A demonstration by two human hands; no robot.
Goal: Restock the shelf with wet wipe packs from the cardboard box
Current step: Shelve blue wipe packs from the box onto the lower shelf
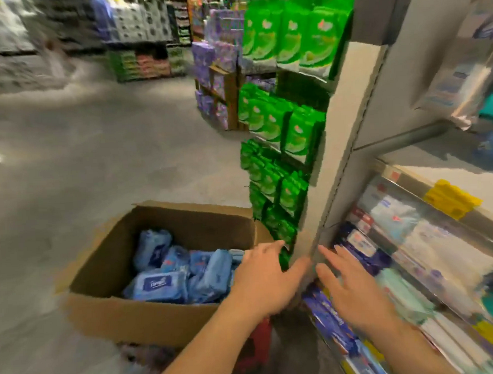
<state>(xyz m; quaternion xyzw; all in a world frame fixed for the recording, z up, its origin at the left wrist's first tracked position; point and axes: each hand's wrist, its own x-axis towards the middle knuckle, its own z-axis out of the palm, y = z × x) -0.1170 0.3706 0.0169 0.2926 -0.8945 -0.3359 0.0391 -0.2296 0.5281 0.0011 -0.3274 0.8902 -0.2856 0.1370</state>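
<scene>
Both hands empty, fingers spread: left hand (260,279) over the cardboard box (109,311) holding blue wet wipe packs (159,284), right hand (354,289) at the shelf (401,140). Slippery packs may slide off crowded rows.

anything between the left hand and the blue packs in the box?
No. In the head view the left hand hovers open at the cardboard box's right rim, empty, overlapping the nearest blue wet wipe packs. Whether it touches them is too blurred to tell.
</scene>
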